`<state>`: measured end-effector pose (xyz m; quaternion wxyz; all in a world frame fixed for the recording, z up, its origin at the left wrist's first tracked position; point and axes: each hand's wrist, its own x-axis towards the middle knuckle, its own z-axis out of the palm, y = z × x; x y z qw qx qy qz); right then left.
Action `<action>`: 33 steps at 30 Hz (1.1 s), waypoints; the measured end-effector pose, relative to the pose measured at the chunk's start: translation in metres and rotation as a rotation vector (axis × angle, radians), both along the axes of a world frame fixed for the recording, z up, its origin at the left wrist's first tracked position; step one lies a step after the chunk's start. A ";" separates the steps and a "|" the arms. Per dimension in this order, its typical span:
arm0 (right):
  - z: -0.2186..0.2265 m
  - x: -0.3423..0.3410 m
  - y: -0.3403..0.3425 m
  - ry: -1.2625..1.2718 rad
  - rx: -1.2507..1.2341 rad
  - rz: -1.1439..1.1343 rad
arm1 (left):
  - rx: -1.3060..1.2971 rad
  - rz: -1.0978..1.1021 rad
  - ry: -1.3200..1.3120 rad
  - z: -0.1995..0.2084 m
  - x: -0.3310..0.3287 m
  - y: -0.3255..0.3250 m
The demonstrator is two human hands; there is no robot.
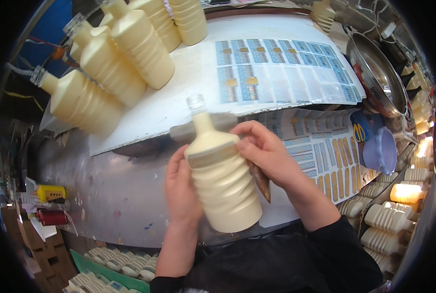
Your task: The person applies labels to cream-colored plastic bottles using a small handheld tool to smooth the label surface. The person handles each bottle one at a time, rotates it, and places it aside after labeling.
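A cream ribbed bottle (226, 180) with a clear threaded neck leans slightly in front of me. My left hand (181, 183) supports its left side, fingers curved round it. Across its shoulder lies a translucent strip label (213, 155). My right hand (264, 152) has thumb and forefinger at the label's right end, against the bottle. Out of that hand's lower side sticks a brown pointed tool (261, 184), held in the curled fingers; its upper part is hidden. Behind the bottle's neck lies a grey padded roll (181, 132).
Several cream bottles (142, 46) stand at the back left of the white board (193, 63). Label sheets (281, 73) lie on it, others (335, 161) below right. A purple basin (380, 150), yellow-handled scissors (358, 132) and a metal pan (381, 71) stand right. Racked bottles (386, 219) line the right.
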<state>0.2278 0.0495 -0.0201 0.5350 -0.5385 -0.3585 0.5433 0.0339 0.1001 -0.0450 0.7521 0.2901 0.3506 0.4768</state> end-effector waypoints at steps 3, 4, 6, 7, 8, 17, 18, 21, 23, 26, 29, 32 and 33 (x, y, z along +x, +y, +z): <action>0.009 0.002 -0.003 -0.009 -0.021 0.012 | 0.007 0.007 -0.041 -0.001 -0.002 0.000; 0.010 0.001 -0.002 -0.004 -0.023 0.017 | 0.002 0.011 -0.046 -0.002 -0.002 0.000; 0.012 -0.001 -0.001 0.007 -0.030 0.021 | 0.002 0.015 -0.065 0.001 -0.002 -0.001; 0.011 -0.001 0.000 0.031 -0.037 0.021 | -0.003 0.013 -0.085 0.003 -0.002 -0.001; 0.009 -0.002 0.001 0.049 -0.036 0.017 | -0.007 0.009 -0.105 0.005 -0.001 -0.001; 0.007 -0.008 0.002 0.102 -0.021 -0.015 | -0.053 -0.004 -0.079 -0.006 0.000 0.003; 0.009 -0.009 0.002 0.086 -0.029 -0.023 | -0.064 -0.009 -0.083 -0.006 -0.001 0.003; 0.010 -0.008 0.001 0.084 -0.046 -0.028 | -0.109 -0.022 -0.103 -0.001 -0.004 0.002; 0.006 0.002 -0.005 0.145 -0.050 -0.011 | -0.157 -0.030 -0.123 0.005 -0.007 0.000; 0.010 -0.002 -0.010 0.069 -0.069 -0.075 | -0.181 -0.091 -0.159 0.008 -0.010 -0.009; 0.004 -0.007 -0.016 0.126 -0.053 -0.071 | 0.017 -0.167 0.002 0.001 -0.010 -0.017; 0.000 -0.009 -0.015 0.142 -0.052 -0.077 | 0.122 -0.133 0.093 -0.002 -0.008 -0.024; 0.000 -0.012 -0.014 0.147 -0.050 -0.086 | 0.153 -0.122 0.131 0.000 -0.008 -0.025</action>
